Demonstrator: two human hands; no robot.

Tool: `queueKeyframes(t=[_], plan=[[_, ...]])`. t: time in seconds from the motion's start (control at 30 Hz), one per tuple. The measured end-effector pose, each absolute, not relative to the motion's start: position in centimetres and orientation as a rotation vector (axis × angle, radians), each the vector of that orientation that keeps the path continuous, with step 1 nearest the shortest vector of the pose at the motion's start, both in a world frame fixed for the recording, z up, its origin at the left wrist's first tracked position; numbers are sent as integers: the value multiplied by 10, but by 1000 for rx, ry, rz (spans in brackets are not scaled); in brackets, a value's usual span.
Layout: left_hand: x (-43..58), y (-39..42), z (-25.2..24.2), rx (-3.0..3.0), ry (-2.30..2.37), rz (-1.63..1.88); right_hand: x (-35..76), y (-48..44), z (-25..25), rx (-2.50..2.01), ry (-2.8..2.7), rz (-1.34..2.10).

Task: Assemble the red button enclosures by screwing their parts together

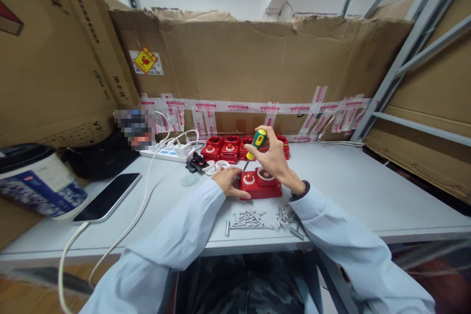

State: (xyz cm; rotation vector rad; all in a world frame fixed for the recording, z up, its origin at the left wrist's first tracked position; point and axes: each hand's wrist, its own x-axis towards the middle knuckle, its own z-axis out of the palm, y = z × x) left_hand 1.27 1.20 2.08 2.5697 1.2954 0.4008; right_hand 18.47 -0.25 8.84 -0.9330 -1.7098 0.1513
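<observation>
My right hand [273, 157] is closed around the green and yellow handle of a screwdriver [259, 138]. The screwdriver tilts, its shaft running down to the back left corner of a red box [262, 190]. A knob with a white ring and a larger round white-rimmed part sit on top of this box. My left hand [227, 181] grips the box's left end, thumb along the front and fingers towards the back corner. The exact spot where the screwdriver's tip meets the box is too small to tell.
Several similar red boxes [231, 148] stand in a row behind. Loose screws [248, 218] and a T-handled metal tool [250, 227] lie near the front edge. Leftward are a power strip [176, 153], a phone [108, 198], white cables and a lidded cup [40, 181]. Cardboard [235, 68] walls the back.
</observation>
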Motion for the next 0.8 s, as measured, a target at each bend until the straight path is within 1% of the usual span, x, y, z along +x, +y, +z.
queueKeyframes(t=[0.17,0.37,0.43,0.53,0.57,0.73,0.8], plan=[[12,13,20,2558,1304,394,185,1,86,-947,-1737,124],[13,11,20,2586,1292,436,177,2,88,-949,-1908,-34],[13,12,20,2591,1288,454,177,2,93,-902,-1970,39],[13,13,18,2591,1282,468,178,2,99,-809,-2050,239],[13,13,17,2589,1278,481,178,2,100,-812,-2055,242],[12,13,13,2578,1265,539,170,5,94,-1014,-1935,-112],[12,12,13,2578,1266,524,168,5,94,-1046,-1927,-150]])
